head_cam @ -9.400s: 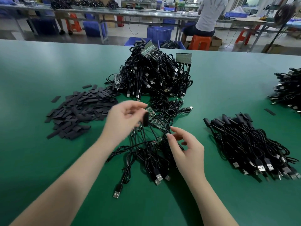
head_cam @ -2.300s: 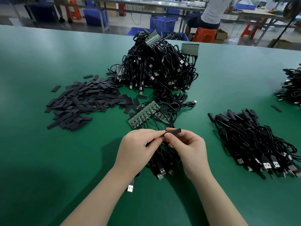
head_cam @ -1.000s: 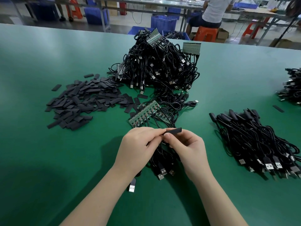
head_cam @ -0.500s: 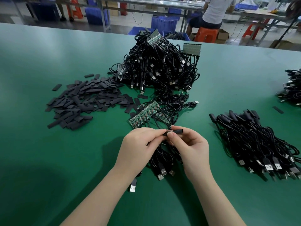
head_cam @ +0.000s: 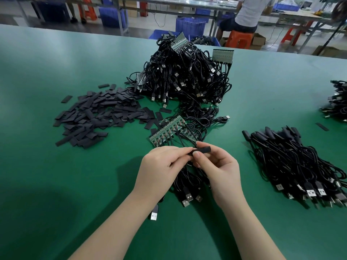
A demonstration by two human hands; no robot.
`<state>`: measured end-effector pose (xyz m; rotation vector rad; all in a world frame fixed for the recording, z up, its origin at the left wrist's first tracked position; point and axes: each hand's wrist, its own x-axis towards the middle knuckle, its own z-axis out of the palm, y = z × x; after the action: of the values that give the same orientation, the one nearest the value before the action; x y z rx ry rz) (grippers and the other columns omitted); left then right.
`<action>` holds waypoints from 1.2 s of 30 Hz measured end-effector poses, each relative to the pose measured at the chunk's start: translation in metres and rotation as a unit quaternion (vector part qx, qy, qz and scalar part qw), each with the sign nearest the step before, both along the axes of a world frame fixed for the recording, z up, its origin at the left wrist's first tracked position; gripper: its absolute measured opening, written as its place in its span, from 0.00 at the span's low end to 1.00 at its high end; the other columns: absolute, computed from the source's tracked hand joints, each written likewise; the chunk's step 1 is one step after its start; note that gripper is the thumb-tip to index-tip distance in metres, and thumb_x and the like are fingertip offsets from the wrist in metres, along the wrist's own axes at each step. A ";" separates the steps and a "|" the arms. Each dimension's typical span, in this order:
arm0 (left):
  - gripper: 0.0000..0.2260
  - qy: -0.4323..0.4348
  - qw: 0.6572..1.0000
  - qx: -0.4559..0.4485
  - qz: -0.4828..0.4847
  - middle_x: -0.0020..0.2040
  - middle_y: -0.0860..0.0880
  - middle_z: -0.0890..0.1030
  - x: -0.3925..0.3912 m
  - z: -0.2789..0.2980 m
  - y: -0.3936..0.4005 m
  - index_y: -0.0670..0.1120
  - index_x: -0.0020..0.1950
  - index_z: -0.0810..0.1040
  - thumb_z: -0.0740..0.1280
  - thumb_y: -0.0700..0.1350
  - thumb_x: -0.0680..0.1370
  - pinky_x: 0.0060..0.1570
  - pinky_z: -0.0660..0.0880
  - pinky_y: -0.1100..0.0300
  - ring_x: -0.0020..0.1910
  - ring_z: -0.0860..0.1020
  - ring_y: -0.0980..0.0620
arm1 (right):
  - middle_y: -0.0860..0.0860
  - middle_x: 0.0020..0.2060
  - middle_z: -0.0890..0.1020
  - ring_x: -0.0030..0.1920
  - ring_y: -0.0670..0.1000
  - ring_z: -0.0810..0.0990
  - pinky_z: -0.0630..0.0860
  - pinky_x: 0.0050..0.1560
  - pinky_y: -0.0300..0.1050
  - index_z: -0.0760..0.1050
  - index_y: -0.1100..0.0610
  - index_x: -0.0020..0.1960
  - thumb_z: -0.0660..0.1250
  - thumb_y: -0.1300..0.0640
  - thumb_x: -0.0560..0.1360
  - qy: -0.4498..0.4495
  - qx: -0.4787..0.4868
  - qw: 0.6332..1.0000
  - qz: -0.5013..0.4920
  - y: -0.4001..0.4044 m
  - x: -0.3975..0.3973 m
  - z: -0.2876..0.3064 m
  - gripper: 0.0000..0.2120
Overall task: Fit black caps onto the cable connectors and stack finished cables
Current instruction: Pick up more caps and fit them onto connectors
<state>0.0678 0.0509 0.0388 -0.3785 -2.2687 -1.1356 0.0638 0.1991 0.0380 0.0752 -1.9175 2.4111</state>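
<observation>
Blue crates [head_cam: 190, 26] and an orange stool [head_cam: 239, 39] behind.

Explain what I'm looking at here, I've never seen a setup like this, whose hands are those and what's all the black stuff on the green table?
One camera, worn on a person's head, looks down at a green table. The left hand and right hand meet in the middle, pinching a small black cap on a cable end. Left lies a heap of loose caps; behind, a tangled cable pile; right, a tidy stack of capped cables. A strip of little green circuit boards lies just beyond the hands.
</observation>
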 end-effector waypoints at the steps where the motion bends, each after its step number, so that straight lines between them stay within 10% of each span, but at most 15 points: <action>1: 0.08 -0.005 1.000 0.015 0.005 0.45 0.57 0.85 0.000 0.001 0.001 0.49 0.51 0.86 0.72 0.44 0.73 0.49 0.77 0.60 0.47 0.81 0.62 | 0.48 0.35 0.84 0.37 0.44 0.82 0.78 0.44 0.34 0.86 0.48 0.48 0.74 0.64 0.72 0.005 -0.007 1.000 0.001 0.000 0.000 -0.001 0.12; 36: 0.12 -0.088 0.988 0.118 -0.046 0.43 0.62 0.84 -0.002 -0.002 -0.003 0.55 0.50 0.85 0.76 0.41 0.71 0.48 0.75 0.70 0.44 0.82 0.61 | 0.48 0.38 0.84 0.39 0.47 0.82 0.78 0.44 0.38 0.84 0.47 0.46 0.73 0.51 0.69 0.052 0.044 0.997 0.042 0.011 -0.002 0.001 0.06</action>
<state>0.0657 0.0475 0.0367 -0.2999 -2.2491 -1.5212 0.0622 0.2098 0.0393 0.2853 -2.0121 2.3210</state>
